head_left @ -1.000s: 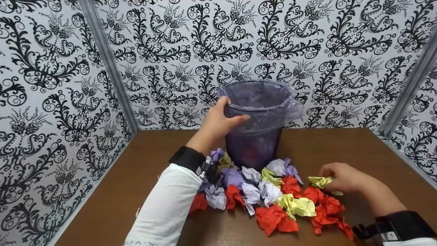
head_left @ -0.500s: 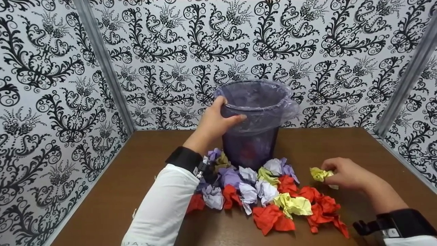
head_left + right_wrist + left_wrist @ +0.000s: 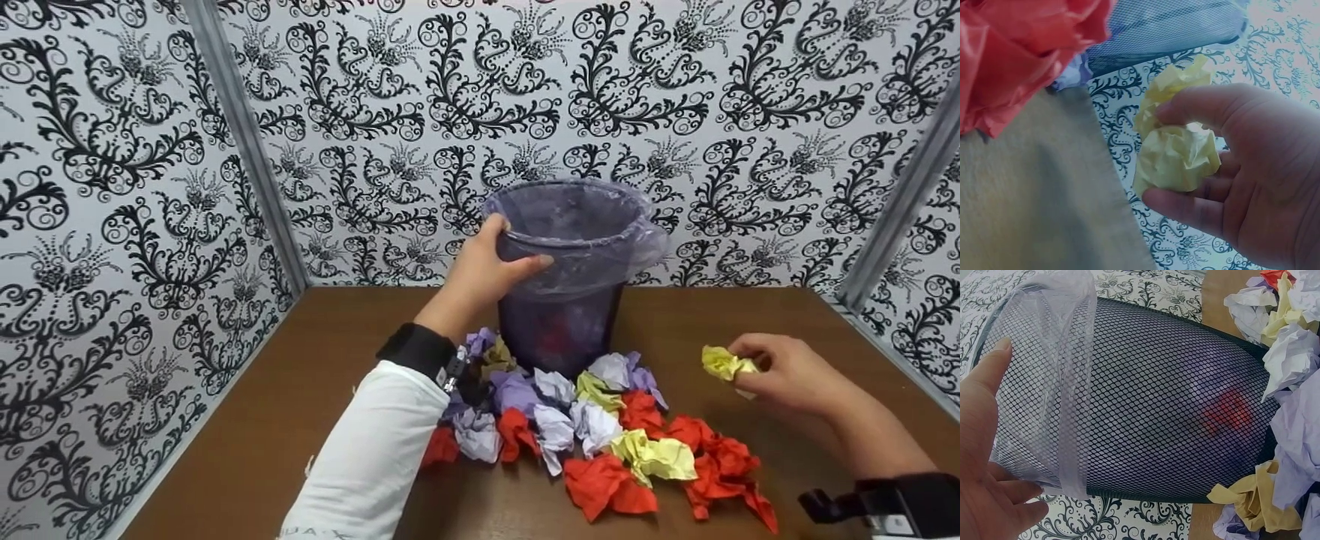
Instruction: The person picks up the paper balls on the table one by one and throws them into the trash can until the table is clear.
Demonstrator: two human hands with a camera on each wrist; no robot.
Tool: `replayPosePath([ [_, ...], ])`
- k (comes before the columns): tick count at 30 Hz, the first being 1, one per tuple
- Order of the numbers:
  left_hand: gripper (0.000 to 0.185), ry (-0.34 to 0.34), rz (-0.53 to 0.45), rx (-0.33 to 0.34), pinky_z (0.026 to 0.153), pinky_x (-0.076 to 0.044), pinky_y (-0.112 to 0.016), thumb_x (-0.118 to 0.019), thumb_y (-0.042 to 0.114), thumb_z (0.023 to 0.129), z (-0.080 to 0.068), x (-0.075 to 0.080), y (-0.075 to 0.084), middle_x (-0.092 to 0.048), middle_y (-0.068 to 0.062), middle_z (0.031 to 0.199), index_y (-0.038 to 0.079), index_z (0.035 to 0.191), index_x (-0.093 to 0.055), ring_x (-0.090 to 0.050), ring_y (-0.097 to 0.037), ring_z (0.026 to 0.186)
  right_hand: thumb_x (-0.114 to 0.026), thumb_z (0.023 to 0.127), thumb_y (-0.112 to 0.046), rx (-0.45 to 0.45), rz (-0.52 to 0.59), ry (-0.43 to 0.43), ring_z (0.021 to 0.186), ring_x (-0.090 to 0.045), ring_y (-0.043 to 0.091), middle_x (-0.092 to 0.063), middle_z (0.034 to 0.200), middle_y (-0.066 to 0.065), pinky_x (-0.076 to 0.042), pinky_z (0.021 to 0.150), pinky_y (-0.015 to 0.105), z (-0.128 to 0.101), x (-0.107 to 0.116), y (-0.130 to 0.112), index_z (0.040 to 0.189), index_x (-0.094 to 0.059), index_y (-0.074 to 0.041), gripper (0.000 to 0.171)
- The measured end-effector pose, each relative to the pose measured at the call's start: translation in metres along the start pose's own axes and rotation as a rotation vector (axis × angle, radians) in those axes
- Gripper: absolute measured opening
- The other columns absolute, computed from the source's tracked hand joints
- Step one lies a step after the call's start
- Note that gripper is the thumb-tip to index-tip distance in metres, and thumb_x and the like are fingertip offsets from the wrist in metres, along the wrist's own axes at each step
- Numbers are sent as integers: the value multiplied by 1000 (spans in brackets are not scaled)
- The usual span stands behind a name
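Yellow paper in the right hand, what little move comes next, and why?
Perhaps move the yellow paper left, over the bin: the right hand pinches it clear of the pile, the left hand holds the bin, whose top is open.

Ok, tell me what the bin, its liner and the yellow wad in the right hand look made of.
Bin: dark mesh, probably metal, given fine, regular holes; plastic is possible. Liner: thin, shiny, likely plastic film, being see-through and wrinkled. Yellow wad: matte, apparently paper, from its crisp creases.
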State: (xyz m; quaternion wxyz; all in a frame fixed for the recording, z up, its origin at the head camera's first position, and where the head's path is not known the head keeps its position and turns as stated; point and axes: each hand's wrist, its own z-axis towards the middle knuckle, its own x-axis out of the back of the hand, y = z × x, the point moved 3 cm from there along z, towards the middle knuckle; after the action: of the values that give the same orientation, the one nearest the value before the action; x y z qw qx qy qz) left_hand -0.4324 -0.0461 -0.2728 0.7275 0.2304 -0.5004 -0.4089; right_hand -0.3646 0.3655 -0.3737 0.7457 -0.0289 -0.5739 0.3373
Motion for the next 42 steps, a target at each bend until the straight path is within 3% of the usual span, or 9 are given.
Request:
replayPosePath([
  [10, 76, -22, -36, 24, 92, -51, -43, -79, 66, 58, -1, -1, 1, -61, 8, 112, 37, 122, -48, -61, -14, 102, -77, 81, -12, -9, 79, 61, 62, -61, 13, -67, 80, 2, -53, 51, 28, -3, 21, -7, 100, -67, -19, 22],
  [16, 72, -28, -40, 18, 91, -52, -42, -78, 68, 58, -1, -1, 2, -61, 10, 108, 36, 116, -50, -61, -12, 100, -75, 82, -9, -8, 111, 99, 65, -62, 13, -67, 81, 4, -55, 54, 27, -8, 33, -17, 106, -66, -14, 26],
  [25, 65, -11, -38, -37, 91, -51, -38, -80, 64, 63, -2, -1, 0, -62, 9, 104, 32, 111, -50, -61, -11, 98, -77, 82, -10, 27, 105, 262, 70, -62, 7, -66, 88, -2, -54, 56, 22, -11, 46, -36, 110, -66, -11, 30],
  [32, 70, -13, -73, -19, 92, -51, -40, -79, 66, 60, -3, 0, 1, -61, 9, 107, 33, 114, -50, -61, -12, 100, -75, 77, 6, 62, 146, 411, 75, -61, -2, -64, 91, -18, -50, 65, 9, -11, 53, -52, 111, -66, -3, 35],
  [42, 71, -11, -77, -10, 92, -51, -40, -79, 67, 59, -3, 0, -1, -62, 9, 107, 36, 115, -50, -61, -12, 100, -74, 75, 12, 94, 206, 490, 79, -64, -5, -66, 92, -19, -51, 68, 8, -13, 58, -69, 109, -65, 3, 36],
])
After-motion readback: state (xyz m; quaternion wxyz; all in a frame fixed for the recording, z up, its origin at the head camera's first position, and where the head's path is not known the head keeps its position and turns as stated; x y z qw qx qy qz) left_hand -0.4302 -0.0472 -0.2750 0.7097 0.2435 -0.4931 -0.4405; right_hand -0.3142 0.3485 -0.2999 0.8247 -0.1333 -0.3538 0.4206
